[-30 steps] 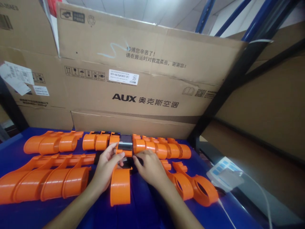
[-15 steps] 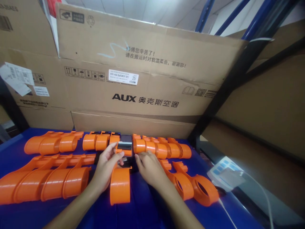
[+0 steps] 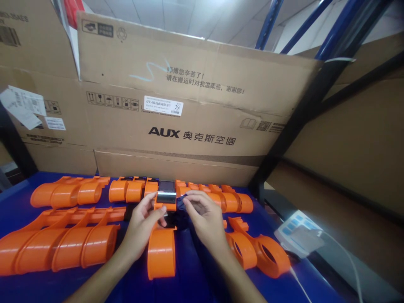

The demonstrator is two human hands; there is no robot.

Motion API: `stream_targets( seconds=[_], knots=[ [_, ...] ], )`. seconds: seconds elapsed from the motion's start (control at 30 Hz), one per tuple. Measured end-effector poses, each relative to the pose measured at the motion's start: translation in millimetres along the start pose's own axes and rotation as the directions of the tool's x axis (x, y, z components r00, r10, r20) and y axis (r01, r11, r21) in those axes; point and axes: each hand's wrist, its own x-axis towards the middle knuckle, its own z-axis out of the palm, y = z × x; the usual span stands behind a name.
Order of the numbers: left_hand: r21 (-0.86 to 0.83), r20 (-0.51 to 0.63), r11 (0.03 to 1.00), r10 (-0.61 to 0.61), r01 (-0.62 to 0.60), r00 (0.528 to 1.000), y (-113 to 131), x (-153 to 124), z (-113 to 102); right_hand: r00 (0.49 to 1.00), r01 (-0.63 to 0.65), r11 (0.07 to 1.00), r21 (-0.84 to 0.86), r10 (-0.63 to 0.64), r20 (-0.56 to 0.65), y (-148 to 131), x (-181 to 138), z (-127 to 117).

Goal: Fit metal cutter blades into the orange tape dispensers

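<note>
An orange plastic tape dispenser (image 3: 161,248) lies lengthwise on the blue table (image 3: 189,282) in front of me, its black and metal cutter end (image 3: 166,195) pointing away. My left hand (image 3: 142,225) grips the dispenser's left side near the cutter, thumb and fingers closed on it. My right hand (image 3: 203,219) hovers just right of the cutter, fingertips pinched together on something small that I cannot make out.
Rows of orange dispenser shells lie at the left (image 3: 59,244), at the back (image 3: 214,198) and at the right (image 3: 259,256). Large cardboard boxes (image 3: 189,105) wall the back. A white device with a cable (image 3: 298,233) sits at the right, beside a dark shelf post (image 3: 293,126).
My right hand has lifted off the dispenser and moved up beside the cutter, its fingers now pinched. The left hand keeps its grip.
</note>
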Motion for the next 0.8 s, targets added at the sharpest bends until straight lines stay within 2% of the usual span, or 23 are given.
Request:
stream_targets(
  seconds=[0.2,0.33,0.53,0.63,0.73,0.8],
  knots=[
    [-0.004,0.036,0.999,0.053,-0.053,0.998,-2,0,1,0.988,-0.13,0.957,0.258,0.146,-0.043,-1,-2,7],
    [0.005,0.048,0.998,0.059,-0.059,0.997,-2,-1,2,0.975,-0.203,0.92,0.335,0.222,-0.019,-3,-2,7],
    [0.005,0.054,0.996,0.083,-0.084,0.995,1,-4,5,0.97,-0.225,0.92,0.32,0.243,-0.018,-1,-2,10],
    [0.007,0.042,0.997,0.079,-0.08,0.996,0,-4,5,0.967,-0.253,0.921,0.296,0.251,0.044,-1,-5,11],
    [0.013,0.029,0.997,0.075,-0.075,0.997,-2,-3,4,0.962,-0.267,0.943,0.198,0.251,0.103,-2,-9,12],
    [0.016,0.031,0.997,0.074,-0.074,0.997,-3,-2,4,0.969,-0.238,0.964,0.116,0.228,0.095,-2,-11,11]
  ],
)
